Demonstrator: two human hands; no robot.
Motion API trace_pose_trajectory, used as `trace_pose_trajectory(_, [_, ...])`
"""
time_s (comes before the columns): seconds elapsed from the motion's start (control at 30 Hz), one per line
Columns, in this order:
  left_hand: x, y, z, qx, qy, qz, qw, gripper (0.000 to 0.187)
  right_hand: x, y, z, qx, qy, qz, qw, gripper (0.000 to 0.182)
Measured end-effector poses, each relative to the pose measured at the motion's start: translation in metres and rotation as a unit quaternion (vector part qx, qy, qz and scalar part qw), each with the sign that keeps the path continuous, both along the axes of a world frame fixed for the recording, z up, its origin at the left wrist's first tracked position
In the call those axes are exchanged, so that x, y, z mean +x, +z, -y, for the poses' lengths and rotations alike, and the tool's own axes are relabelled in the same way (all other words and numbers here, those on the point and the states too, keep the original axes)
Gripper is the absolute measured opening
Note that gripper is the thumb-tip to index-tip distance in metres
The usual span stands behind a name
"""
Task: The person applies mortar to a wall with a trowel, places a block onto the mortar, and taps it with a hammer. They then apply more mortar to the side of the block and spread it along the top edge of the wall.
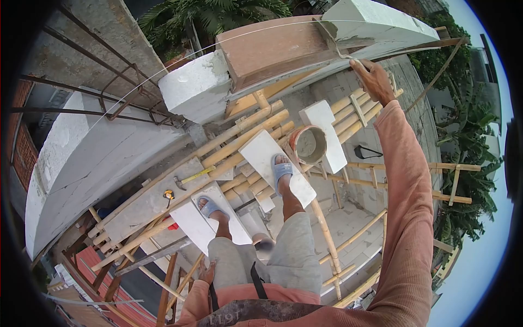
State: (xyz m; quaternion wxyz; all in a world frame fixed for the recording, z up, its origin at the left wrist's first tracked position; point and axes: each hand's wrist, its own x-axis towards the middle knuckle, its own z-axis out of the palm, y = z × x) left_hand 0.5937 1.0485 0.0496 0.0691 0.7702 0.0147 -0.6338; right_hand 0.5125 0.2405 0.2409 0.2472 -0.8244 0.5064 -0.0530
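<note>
My right hand (375,82) is stretched out to the upper right, fingers wrapped round the handle of a trowel (343,54). The trowel's blade lies against grey mortar at the end face of a white block (373,22) on the curved wall. Left of the blade, a brown board (275,46) fills a stretch between that block and another white block (196,82). Low beside my left thigh rests my left hand (206,271), its fingers loosely extended with nothing seen in them. A thin white string (239,37) runs along the wall top.
I stand in sandals on white blocks laid over bamboo scaffolding (245,144). A bucket (309,144) of grey mortar stands by my right foot. A hammer (193,175) and a tape measure (168,195) lie on a plank. Rusty rebar (117,103) juts out at left. A drop shows beyond the scaffold.
</note>
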Motion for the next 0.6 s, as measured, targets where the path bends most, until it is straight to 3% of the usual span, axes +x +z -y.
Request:
trace_pose_trajectory(0.13, [-0.001,-0.027,-0.027,-0.026,-0.08,0.015,0.996,0.095,0.007,0.012,0.026,0.057,-0.036,0.018,0.998,0.057])
trace_pose_trajectory(0.2, [-0.004,-0.027,-0.031,-0.019,-0.086,0.009,0.996,0.094,0.001,0.015,0.018,0.011,-0.04,-0.006,0.999,0.058])
trace_pose_trajectory(0.3, [-0.002,0.0,-0.007,-0.027,0.022,-0.001,0.999,0.1,-0.01,0.023,-0.006,-0.016,-0.036,0.032,0.999,0.059])
trace_pose_trajectory(0.4, [0.003,0.017,0.008,0.001,0.049,-0.03,0.998,0.099,-0.026,0.015,0.001,0.017,-0.012,0.018,1.0,0.062])
trace_pose_trajectory(0.5, [-0.005,-0.005,-0.012,-0.02,0.046,-0.011,0.999,0.099,-0.032,0.012,0.023,0.041,-0.008,-0.02,0.999,0.066])
trace_pose_trajectory(0.6, [-0.002,-0.012,-0.014,0.017,-0.099,-0.023,0.995,0.09,-0.037,0.027,0.035,0.045,-0.009,-0.026,0.999,0.059])
